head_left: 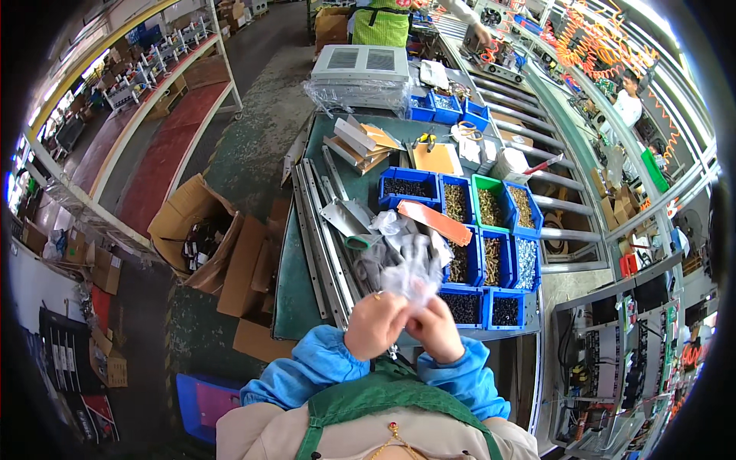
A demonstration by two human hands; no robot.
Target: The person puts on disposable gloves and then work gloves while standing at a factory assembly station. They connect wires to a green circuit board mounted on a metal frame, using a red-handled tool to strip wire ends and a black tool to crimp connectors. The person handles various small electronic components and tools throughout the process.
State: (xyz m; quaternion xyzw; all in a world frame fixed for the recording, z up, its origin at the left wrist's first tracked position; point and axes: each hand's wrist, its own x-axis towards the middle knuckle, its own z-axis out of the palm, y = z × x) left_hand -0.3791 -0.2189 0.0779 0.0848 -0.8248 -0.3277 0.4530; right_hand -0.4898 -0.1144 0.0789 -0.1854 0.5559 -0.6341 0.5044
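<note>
In front of my chest, my left hand [376, 325] and my right hand [437, 331] are close together, fingers pinched on a clear plastic bag [414, 276]. The bag is crumpled and blurred, so its contents cannot be made out. Just beyond it lie more clear plastic and a grey metal bracket [346, 218]. A flat orange-red piece [435, 221] rests across the nearby bins. To the right of the bag, blue bins [481, 257] hold brass-coloured, dark and silvery small fasteners; one bin [491, 184] is green.
Long metal rails [314, 245] lie along the left of the green table [287, 299]. Cardboard boxes [192, 222] stand on the floor at left. A grey vented metal case [360, 65] sits at the far end. A roller conveyor [563, 207] runs along the right; another person [381, 29] stands beyond.
</note>
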